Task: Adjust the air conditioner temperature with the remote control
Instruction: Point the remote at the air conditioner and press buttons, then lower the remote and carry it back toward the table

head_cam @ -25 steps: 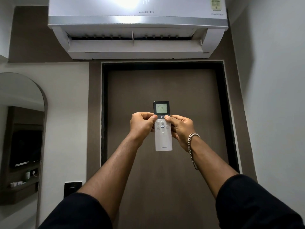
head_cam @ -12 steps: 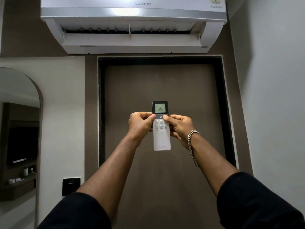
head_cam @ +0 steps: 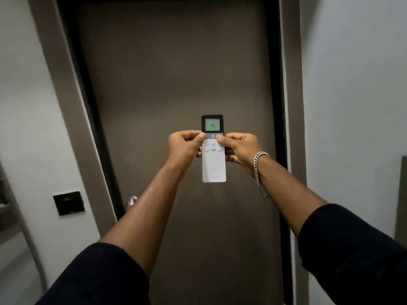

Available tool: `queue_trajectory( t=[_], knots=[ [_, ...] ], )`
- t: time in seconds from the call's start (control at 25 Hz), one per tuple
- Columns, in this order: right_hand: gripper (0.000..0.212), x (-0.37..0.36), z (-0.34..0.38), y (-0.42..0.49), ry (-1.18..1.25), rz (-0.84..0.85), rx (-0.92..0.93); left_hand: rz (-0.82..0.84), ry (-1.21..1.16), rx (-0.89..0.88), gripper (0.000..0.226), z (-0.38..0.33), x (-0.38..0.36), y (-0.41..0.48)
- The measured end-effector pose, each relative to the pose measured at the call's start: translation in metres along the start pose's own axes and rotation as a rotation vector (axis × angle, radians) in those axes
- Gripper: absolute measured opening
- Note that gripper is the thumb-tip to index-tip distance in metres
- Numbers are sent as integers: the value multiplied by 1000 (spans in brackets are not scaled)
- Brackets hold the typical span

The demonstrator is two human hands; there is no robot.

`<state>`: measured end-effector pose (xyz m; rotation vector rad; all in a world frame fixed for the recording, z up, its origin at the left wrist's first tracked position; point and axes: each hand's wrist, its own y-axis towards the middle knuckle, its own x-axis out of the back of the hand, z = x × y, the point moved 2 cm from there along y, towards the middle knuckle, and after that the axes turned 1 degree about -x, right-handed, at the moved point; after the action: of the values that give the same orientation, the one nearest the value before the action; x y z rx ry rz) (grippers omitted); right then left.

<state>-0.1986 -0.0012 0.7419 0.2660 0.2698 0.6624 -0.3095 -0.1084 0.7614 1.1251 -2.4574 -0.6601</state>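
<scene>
Head view shows us the remote control (head_cam: 213, 150) held upright at arm's length in front of a dark brown door (head_cam: 176, 73), with both arms stretched forward. Its small screen (head_cam: 212, 125) is lit and reads 18, so we judge that a temperature is set on the handset. The air conditioner itself is out of view, so we cannot tell from here whether the unit has taken that value. What remains, as far as we can judge, is either more presses to reach the wanted number or simply lowering the remote.

Our left hand (head_cam: 184, 148) is closed around the left edge of the remote, its thumb lying on the upper left buttons just beside the power key (head_cam: 212, 136). Our right hand (head_cam: 239, 148) grips the right edge in the same way, thumb tip resting at the top right of the button pad. A silver bracelet (head_cam: 258, 167) hangs at the right wrist. Both wrists are level and the dark sleeves sit pushed up the forearms. A black wall switch (head_cam: 69, 203) is on the wall to the left, well apart from the hands.
</scene>
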Motion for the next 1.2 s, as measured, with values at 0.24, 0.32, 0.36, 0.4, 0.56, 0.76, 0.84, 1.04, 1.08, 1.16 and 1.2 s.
queue_trajectory(
  t=[0.24,0.32,0.36,0.4,0.56,0.76,0.84,1.04,1.08,1.16,1.2],
  knots=[
    [24,115,-174,-61,-238,-217,-328,246,40,365,22,156,-110,-90],
    [25,155,-229,-93,-272,-306,-445,319,50,466,21,206,-151,-128],
    [25,174,-254,-109,-265,-357,-499,353,42,509,22,230,-171,-147],
    [24,197,-281,-128,-241,-426,-558,390,32,554,21,253,-195,-170],
    [28,285,-391,-224,-194,-619,-773,576,114,793,11,349,-280,-286],
    [25,354,-516,-352,-53,-820,-1011,808,230,961,17,450,-347,-439],
    [27,372,-560,-399,-29,-891,-1095,869,255,1003,15,487,-369,-491],
    [25,407,-637,-467,-369,-881,-1283,1028,429,909,14,542,-400,-576],
    [26,411,-646,-473,-489,-870,-1325,1039,439,892,17,547,-404,-586],
    [33,412,-661,-481,-693,-848,-1387,1041,480,849,19,553,-410,-604],
    [35,411,-666,-483,-745,-846,-1389,1029,497,831,18,555,-411,-610]
  ],
)
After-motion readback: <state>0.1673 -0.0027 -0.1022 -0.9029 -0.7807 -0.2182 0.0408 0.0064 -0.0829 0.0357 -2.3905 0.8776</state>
